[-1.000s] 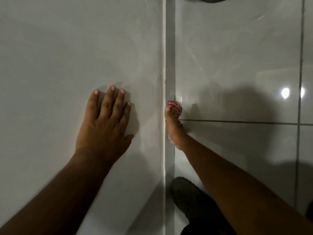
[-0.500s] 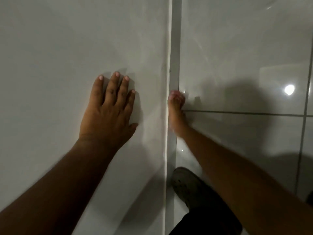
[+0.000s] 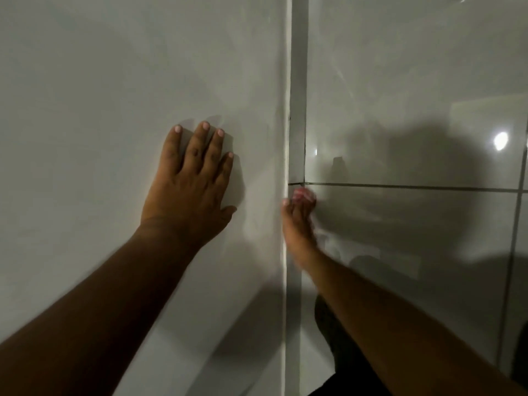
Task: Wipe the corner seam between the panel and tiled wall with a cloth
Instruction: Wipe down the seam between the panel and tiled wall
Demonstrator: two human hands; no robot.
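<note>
A vertical corner seam (image 3: 295,110) runs between the plain white panel (image 3: 114,95) on the left and the glossy tiled wall (image 3: 414,81) on the right. My left hand (image 3: 190,192) lies flat on the panel, fingers spread and pointing up, holding nothing. My right hand (image 3: 298,221) is pressed into the seam just below a horizontal grout line, blurred by motion. It grips a red-and-white cloth (image 3: 303,194), of which only a small bunched part shows above the fingers.
A horizontal grout line (image 3: 414,187) and a vertical grout line (image 3: 511,267) cross on the tiled wall. A bright lamp reflection (image 3: 500,140) shines on the tile. My dark shoe (image 3: 328,324) stands on the floor near the seam's foot.
My right hand with the cloth has slid down the seam, from at the horizontal grout line to just below it. My left hand stays flat on the panel. The view shifted slightly.
</note>
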